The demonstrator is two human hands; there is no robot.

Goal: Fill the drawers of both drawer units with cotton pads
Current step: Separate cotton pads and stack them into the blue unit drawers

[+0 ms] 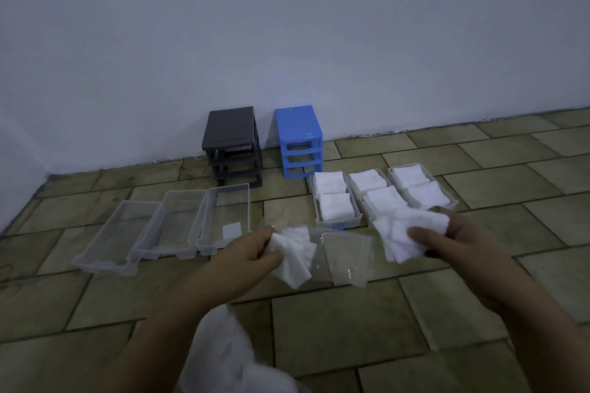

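A dark grey drawer frame (232,143) and a blue drawer frame (298,140) stand against the wall, their drawers pulled out. Three clear drawers (178,223) lie on the floor at the left; the rightmost holds one small white piece. Three more drawers (380,195) at the right hold stacks of white cotton pads. My left hand (252,249) grips a small bundle of cotton pads (293,262). My right hand (453,233) grips a larger stack of pads (405,233) just in front of the filled drawers.
A clear plastic bag (344,262) lies on the tiled floor between my hands. A white fluffy heap (230,354) sits close to me at the bottom. The wall runs right behind the frames.
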